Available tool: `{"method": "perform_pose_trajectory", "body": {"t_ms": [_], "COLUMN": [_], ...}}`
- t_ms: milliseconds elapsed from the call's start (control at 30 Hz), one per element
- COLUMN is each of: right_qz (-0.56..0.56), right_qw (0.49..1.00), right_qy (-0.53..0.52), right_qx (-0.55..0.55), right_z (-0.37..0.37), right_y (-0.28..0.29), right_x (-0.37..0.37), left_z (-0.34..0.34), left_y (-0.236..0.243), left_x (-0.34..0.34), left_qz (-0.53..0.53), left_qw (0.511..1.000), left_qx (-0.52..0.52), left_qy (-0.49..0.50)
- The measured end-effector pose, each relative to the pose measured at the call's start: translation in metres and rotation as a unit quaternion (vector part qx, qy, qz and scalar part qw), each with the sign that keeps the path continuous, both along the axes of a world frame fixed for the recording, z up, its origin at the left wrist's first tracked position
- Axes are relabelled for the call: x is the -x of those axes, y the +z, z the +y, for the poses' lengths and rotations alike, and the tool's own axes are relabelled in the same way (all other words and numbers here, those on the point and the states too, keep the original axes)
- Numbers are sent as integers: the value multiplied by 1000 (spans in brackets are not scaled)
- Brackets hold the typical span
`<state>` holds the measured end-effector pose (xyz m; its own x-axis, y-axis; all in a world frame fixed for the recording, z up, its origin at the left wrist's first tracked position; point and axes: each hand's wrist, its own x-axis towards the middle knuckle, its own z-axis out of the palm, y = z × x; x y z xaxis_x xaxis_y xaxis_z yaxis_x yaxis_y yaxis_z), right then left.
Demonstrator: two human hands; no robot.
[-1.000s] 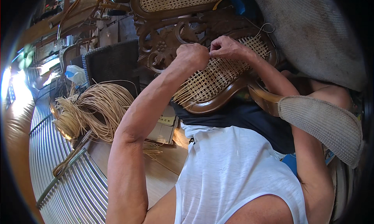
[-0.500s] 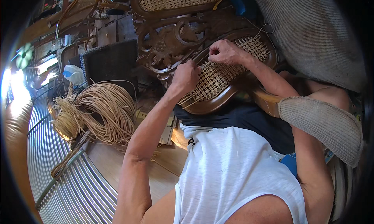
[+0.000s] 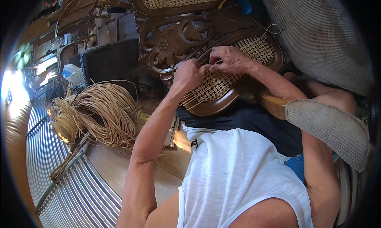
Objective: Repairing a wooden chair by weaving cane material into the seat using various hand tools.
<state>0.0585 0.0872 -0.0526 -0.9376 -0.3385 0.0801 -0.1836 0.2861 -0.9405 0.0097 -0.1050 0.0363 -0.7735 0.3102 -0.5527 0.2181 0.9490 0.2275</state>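
Across my lap rests a dark carved wooden chair frame (image 3: 233, 96) with an open cane weave (image 3: 210, 87) filling its curved panel. My left hand (image 3: 188, 74) is closed at the weave's left upper edge, thumb and forefinger pressed together. Close against its fingertips, my right hand (image 3: 230, 60) pinches over the upper part of the weave. Whatever thin piece sits between the fingers is too small to make out. Loose cane ends stick out at the weave's lower left, and a thin strand (image 3: 274, 28) curls up from its upper right.
A big coil of cane (image 3: 109, 113) lies left of me beside a bundle of finer strands (image 3: 65, 123). Further left is a slatted metal bench (image 3: 79, 184). Another caned panel (image 3: 182, 0) is at the top. Textured grey padding (image 3: 329, 33) stands at right.
My right hand has shifted left and slightly down, so its fingertips now come up to those of my left hand. The left hand stays almost in place.
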Motion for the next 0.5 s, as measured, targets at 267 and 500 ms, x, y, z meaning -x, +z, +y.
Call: {"method": "perform_pose_trajectory", "body": {"t_ms": [267, 500], "right_qz": [7, 21], "right_qw": [999, 992], "right_qy": [39, 113], "right_qx": [14, -47], "right_z": [3, 6], "right_y": [-2, 21], "right_x": [4, 9], "left_z": [-49, -48], "left_y": [61, 129], "left_x": [-19, -29], "left_qz": [32, -13], "left_qw": [998, 982], "left_qx": [47, -106], "left_qy": [38, 155]}}
